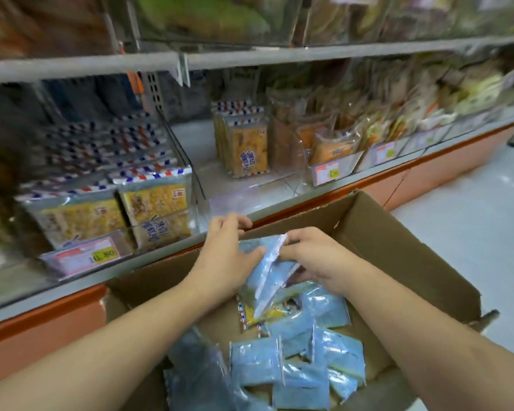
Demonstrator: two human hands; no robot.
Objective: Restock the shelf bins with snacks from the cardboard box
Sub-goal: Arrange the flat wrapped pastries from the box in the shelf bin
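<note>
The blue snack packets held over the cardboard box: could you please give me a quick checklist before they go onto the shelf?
1. Left hand grip on the blue plastic snack packets: ok.
2. Right hand pinching the same stack: ok.
3. Stack lifted above the brown cardboard box: ok.
4. Clear-fronted middle shelf bin has free space: ok.
5. Packet count in hand: cannot tell.
</note>
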